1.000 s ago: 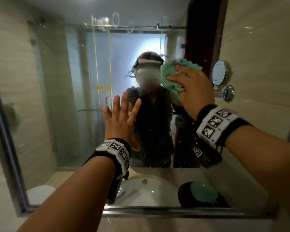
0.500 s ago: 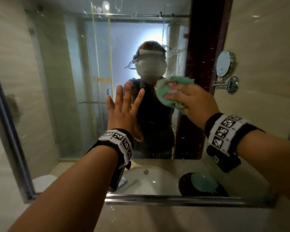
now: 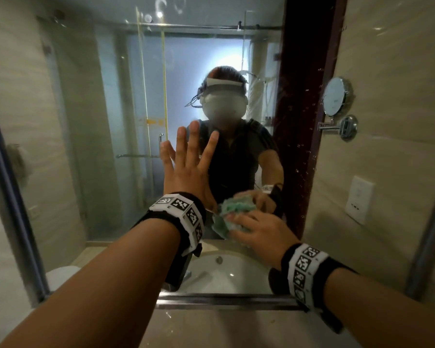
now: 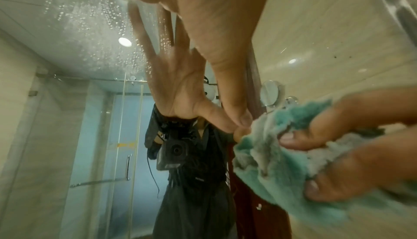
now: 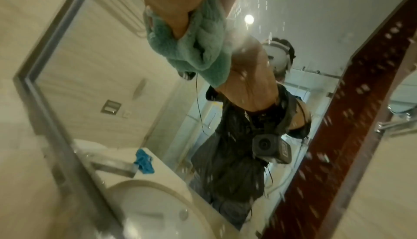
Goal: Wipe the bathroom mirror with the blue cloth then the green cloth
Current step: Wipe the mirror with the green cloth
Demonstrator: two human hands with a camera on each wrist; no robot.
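The bathroom mirror (image 3: 86, 121) fills the head view. My left hand (image 3: 186, 167) lies flat on the glass with fingers spread, left of centre. My right hand (image 3: 259, 227) grips the bunched green cloth (image 3: 226, 217) and presses it on the glass low down, just right of my left wrist. In the left wrist view, the green cloth (image 4: 270, 162) is crumpled under my right hand's fingers (image 4: 338, 135). The right wrist view shows the green cloth (image 5: 203, 46) against the glass, and the blue cloth (image 5: 144, 160) reflected, lying on the counter beside the basin.
A round magnifying mirror (image 3: 335, 96) on an arm juts from the right wall, with a wall socket (image 3: 359, 203) below it. The mirror's metal bottom frame (image 3: 226, 298) runs above the counter. Water drops (image 4: 101, 19) speckle the upper glass.
My right hand has swept the green cloth down the glass, from head height to near the bottom edge. My left hand stays flat on the mirror.
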